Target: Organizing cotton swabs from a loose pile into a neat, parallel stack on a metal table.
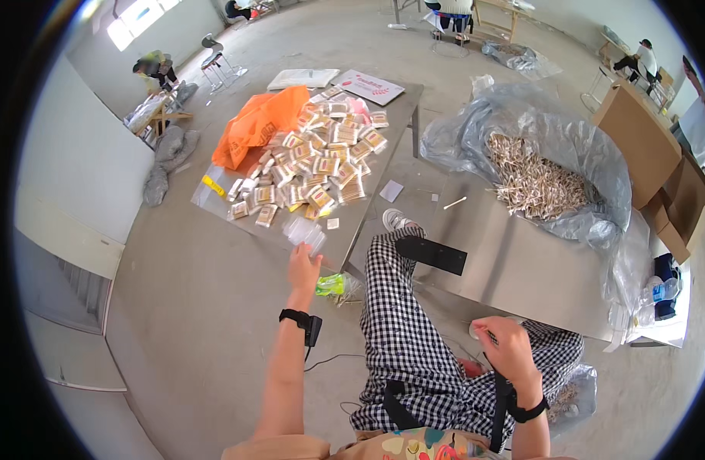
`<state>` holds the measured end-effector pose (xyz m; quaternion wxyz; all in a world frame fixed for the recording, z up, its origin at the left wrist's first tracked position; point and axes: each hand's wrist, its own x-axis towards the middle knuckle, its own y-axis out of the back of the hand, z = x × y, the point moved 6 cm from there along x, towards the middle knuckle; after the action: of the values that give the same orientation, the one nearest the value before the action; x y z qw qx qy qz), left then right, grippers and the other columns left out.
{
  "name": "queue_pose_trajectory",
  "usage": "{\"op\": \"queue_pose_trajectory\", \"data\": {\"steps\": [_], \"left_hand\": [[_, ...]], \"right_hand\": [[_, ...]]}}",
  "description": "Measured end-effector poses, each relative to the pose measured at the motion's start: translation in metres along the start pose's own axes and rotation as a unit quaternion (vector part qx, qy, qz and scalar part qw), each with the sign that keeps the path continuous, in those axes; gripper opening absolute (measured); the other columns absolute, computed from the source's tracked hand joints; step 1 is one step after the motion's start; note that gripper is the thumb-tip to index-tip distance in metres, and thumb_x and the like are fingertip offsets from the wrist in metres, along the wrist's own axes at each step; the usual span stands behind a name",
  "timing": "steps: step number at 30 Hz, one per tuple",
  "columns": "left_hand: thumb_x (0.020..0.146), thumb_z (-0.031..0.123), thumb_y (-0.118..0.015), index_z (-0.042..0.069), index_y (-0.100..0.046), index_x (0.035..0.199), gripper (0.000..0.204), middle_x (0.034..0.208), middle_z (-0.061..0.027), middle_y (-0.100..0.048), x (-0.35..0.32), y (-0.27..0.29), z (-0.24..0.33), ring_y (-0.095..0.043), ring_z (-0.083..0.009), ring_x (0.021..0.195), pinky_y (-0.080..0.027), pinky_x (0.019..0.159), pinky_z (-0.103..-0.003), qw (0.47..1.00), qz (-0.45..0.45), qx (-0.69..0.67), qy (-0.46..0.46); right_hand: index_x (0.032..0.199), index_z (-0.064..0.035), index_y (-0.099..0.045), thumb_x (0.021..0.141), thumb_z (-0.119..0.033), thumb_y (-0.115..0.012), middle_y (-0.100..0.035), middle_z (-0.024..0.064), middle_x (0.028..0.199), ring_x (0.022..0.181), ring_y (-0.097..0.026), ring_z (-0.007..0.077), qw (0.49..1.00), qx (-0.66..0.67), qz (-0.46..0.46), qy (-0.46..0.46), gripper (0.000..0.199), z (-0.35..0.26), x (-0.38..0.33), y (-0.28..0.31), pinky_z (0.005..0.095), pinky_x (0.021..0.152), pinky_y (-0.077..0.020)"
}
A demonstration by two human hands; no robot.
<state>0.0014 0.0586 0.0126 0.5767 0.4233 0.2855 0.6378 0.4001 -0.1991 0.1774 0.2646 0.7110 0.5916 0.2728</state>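
My left hand (pixel 305 268) reaches to the near edge of the left table, its fingers closed on a clear plastic box (pixel 304 232). Just beyond the box lies a heap of small packets of wooden-stick cotton swabs (pixel 322 157). My right hand (pixel 507 349) is curled above my right thigh; whether anything small sits inside its fingers is hidden. On the right table, a big pile of loose cotton swabs (pixel 536 180) rests in an opened clear plastic bag (pixel 606 165). A single swab (pixel 454 203) lies apart on that table.
An orange bag (pixel 260 123) lies behind the packets, near a white printed board (pixel 370 87). A black flat piece (pixel 433 255) juts over the right table's edge by my knee. Cardboard boxes (pixel 636 138) stand far right. Below hangs a clear bag with swabs (pixel 575 399). Other people sit farther back.
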Motion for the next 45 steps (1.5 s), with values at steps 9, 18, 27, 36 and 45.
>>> {"op": "queue_pose_trajectory", "data": {"steps": [9,18,27,36,45], "left_hand": [[0.092,0.019,-0.06,0.005,-0.058,0.093,0.014,0.091,-0.0179,-0.067,0.036,-0.012,0.007,-0.065,-0.0368,0.092,-0.052,0.079,-0.048,0.97,-0.085,0.226,0.037],[0.093,0.011,-0.064,0.005,-0.069,0.101,0.011,0.087,-0.0108,-0.069,0.008,0.052,0.059,-0.065,-0.024,0.08,-0.051,0.072,-0.035,0.963,0.257,0.056,-0.051],[0.096,0.007,-0.063,-0.006,-0.067,0.099,0.014,0.092,-0.0078,-0.071,-0.12,0.022,0.305,-0.067,-0.0106,0.085,-0.054,0.075,-0.024,0.793,-0.394,-0.46,0.064],[0.091,0.005,-0.066,0.0,-0.069,0.091,0.006,0.078,-0.0063,-0.069,-0.147,0.005,0.385,-0.064,-0.0094,0.065,-0.048,0.059,-0.024,0.81,-0.464,-0.335,-0.125],[0.089,0.006,-0.07,-0.001,-0.068,0.086,0.008,0.072,-0.0049,-0.063,-0.164,-0.004,0.392,-0.057,-0.0082,0.062,-0.045,0.056,-0.024,0.767,-0.492,-0.401,-0.09]], "right_hand": [[0.092,-0.0051,-0.068,0.083,-0.009,-0.069,-0.069,0.0102,0.082,0.077,-0.065,0.0305,0.997,-0.055,-0.038,0.041,0.01,0.011,0.001,-0.019,0.0396,0.072,-0.0525],[0.094,-0.0055,-0.068,0.084,-0.01,-0.068,-0.069,0.0107,0.086,0.075,-0.065,0.0307,0.997,-0.038,-0.055,0.029,0.011,0.018,0.003,-0.012,0.0395,0.07,-0.0525],[0.105,-0.0088,-0.067,0.082,-0.009,-0.073,-0.067,0.0097,0.093,0.076,-0.066,0.0309,0.992,0.123,0.041,0.004,0.025,-0.002,0.01,0.007,0.0377,0.064,-0.0545],[0.105,-0.006,-0.065,0.072,-0.005,-0.077,-0.062,0.0097,0.09,0.078,-0.065,0.0287,0.991,0.061,0.115,-0.036,0.035,0.031,-0.028,0.058,0.0377,0.064,-0.0529],[0.104,-0.0029,-0.061,0.077,-0.006,-0.078,-0.068,0.0087,0.088,0.074,-0.067,0.0244,0.975,0.171,0.121,-0.075,0.033,0.029,-0.04,0.056,0.0336,0.061,-0.0545]]}}
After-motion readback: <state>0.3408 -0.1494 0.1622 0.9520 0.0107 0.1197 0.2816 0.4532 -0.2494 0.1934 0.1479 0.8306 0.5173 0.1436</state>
